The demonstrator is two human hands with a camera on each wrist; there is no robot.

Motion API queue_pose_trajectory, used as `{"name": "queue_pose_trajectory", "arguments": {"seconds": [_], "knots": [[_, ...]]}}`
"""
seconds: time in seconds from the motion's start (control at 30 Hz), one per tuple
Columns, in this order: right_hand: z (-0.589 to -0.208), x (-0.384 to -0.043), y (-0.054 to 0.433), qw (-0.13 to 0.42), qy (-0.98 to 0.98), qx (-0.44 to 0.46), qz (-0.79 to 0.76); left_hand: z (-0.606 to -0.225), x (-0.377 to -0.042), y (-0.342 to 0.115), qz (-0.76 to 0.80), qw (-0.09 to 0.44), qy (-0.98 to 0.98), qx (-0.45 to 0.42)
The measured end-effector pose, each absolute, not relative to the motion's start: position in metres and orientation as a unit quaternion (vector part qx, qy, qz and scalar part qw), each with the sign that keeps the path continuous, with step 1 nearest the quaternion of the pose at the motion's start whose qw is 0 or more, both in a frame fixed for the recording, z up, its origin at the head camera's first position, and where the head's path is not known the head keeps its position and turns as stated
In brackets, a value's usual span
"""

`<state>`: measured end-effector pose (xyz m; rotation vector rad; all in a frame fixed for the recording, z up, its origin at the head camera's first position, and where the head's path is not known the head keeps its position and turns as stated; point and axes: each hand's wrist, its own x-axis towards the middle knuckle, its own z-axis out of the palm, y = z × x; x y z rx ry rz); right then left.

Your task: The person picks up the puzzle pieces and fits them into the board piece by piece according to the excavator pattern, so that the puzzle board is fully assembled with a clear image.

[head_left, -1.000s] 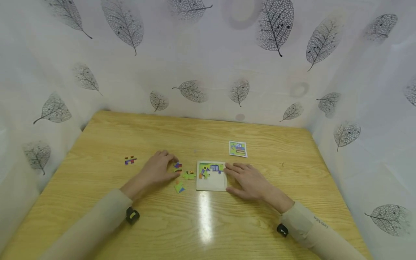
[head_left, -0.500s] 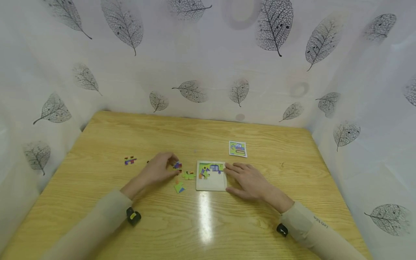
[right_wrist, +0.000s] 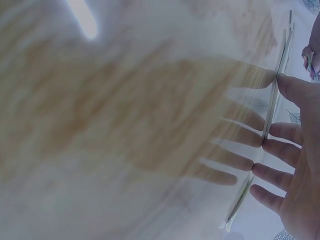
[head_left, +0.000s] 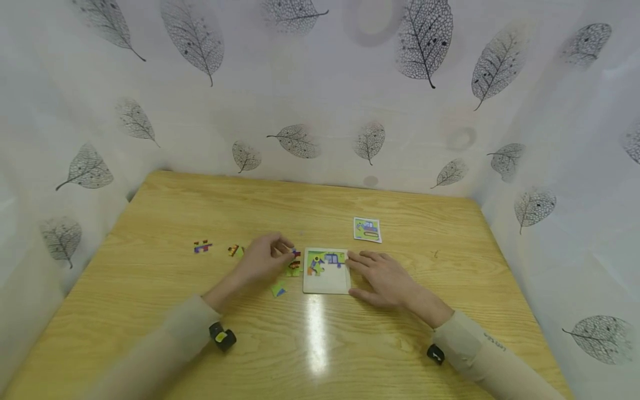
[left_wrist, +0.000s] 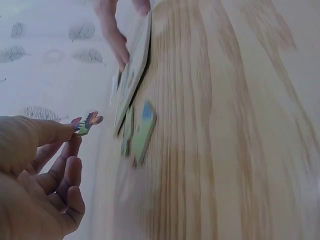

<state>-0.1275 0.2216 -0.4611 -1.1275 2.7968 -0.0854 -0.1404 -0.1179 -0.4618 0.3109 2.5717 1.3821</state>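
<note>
Your left hand [head_left: 262, 258] pinches a piece [left_wrist: 86, 124] between thumb and forefinger, the other fingers loosely curled; the left wrist view shows it lifted off the table [head_left: 260, 344]. Your right hand [head_left: 382, 278] holds nothing: its fingers lie straight and spread, their tips against the right edge of the board [head_left: 330, 283].

The board lies flat in front of you, pieces set along its top and down part of its left side, the rest bare. Just left of it, partly under your left hand as the head view sees it, lies a green piece [head_left: 293, 273], with a blue-cornered piece [head_left: 278, 289] nearer you. Two more lie further left: an orange piece [head_left: 233, 250] and a purple piece [head_left: 202, 247]. The card [head_left: 367, 229] sits beyond the board.

I judge you are bringing the piece to the board. The next move seems to call for turning it to suit its neighbours and lowering it into the bare part, your right hand steadying the board.
</note>
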Motion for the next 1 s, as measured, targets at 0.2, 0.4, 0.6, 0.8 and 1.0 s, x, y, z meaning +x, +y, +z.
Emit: {"name": "queue_pose_trajectory", "arguments": {"seconds": [0.2, 0.4, 0.6, 0.8, 1.0], "knots": [[-0.462, -0.127, 0.222, 0.061, 0.925, -0.373, -0.027, -0.465, -0.139, -0.084, 0.485, 0.102, 0.862, 0.107], [-0.462, -0.127, 0.223, 0.06, 0.925, -0.373, -0.03, -0.468, -0.134, -0.062, 0.477, 0.095, 0.869, 0.088], [-0.463, -0.128, 0.223, 0.059, 0.926, -0.372, -0.03, -0.47, -0.132, -0.05, 0.463, 0.085, 0.878, 0.085], [-0.463, -0.128, 0.222, 0.058, 0.926, -0.373, -0.03, -0.467, -0.13, -0.044, 0.426, 0.086, 0.896, 0.094], [-0.464, -0.128, 0.223, 0.055, 0.925, -0.374, -0.032, -0.468, -0.132, -0.039, 0.399, 0.078, 0.909, 0.092]]}}
